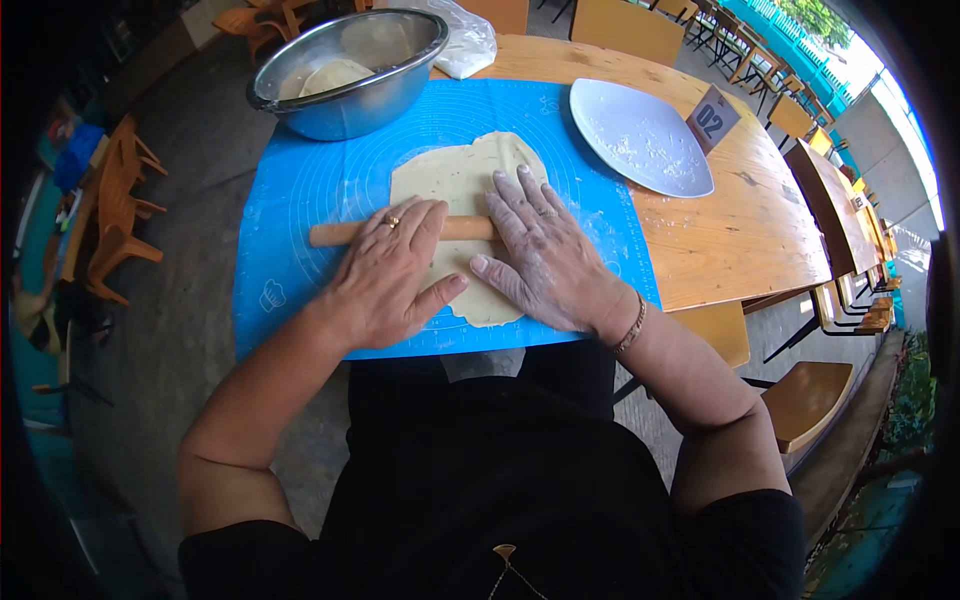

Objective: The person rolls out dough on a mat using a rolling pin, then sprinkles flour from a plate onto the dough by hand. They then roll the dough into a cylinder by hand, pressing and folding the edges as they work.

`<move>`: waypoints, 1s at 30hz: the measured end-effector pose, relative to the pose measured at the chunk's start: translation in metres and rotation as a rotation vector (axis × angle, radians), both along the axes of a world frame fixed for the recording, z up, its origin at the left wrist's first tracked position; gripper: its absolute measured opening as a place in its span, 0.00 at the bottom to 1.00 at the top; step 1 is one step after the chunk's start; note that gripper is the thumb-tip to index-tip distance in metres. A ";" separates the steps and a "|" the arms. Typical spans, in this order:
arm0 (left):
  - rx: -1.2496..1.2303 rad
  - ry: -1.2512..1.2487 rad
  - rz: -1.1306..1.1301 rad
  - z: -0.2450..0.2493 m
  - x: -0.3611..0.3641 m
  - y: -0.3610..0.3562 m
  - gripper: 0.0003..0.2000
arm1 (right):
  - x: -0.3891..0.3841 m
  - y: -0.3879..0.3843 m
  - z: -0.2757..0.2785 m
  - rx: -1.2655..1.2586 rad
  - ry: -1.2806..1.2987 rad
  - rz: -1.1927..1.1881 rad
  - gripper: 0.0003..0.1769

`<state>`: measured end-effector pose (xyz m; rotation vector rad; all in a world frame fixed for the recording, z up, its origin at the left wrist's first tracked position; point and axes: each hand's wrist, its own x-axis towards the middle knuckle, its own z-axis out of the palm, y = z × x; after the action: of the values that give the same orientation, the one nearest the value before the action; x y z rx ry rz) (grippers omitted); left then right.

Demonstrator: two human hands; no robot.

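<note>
A wooden rolling pin [465, 229] lies across a thin, uneven sheet of dough [480, 160] on a blue baking mat [290, 190]. Over the pin's left part rests my left hand [390, 270], fingers stretched forward and close together, thumb out to the side above the dough. Flat on the pin's right part lies my right hand [535, 245], dusted with flour, its fingers spread and reaching onto the dough. Neither hand wraps its fingers round the pin. The pin's right end is hidden under my right hand.
A steel bowl [350, 112] holding a lump of dough [335, 76] stands at the back left, near a clear plastic bag [465, 40]. On the right sit a floury white plate [640, 135] and an "02" sign [713, 118]. Chairs surround the wooden table [735, 230].
</note>
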<state>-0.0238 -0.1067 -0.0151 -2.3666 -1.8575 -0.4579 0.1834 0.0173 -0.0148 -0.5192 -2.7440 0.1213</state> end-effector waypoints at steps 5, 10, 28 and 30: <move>-0.009 -0.178 -0.073 0.008 0.004 -0.030 0.33 | 0.025 -0.027 0.006 -0.046 0.014 0.066 0.35; 0.095 -0.148 -0.130 0.006 0.011 -0.049 0.28 | 0.043 -0.043 0.012 -0.064 0.052 0.130 0.30; 0.460 -0.099 -0.125 0.057 0.017 -0.012 0.19 | 0.048 -0.018 0.021 -0.195 0.381 0.008 0.17; 0.420 -0.085 -0.106 0.056 0.019 0.000 0.19 | 0.047 0.003 0.017 -0.136 0.422 -0.236 0.18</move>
<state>-0.0043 -0.1071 0.0412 -2.1903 -1.4861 -0.8753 0.2307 0.0204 0.0018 -0.7543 -2.2581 0.3210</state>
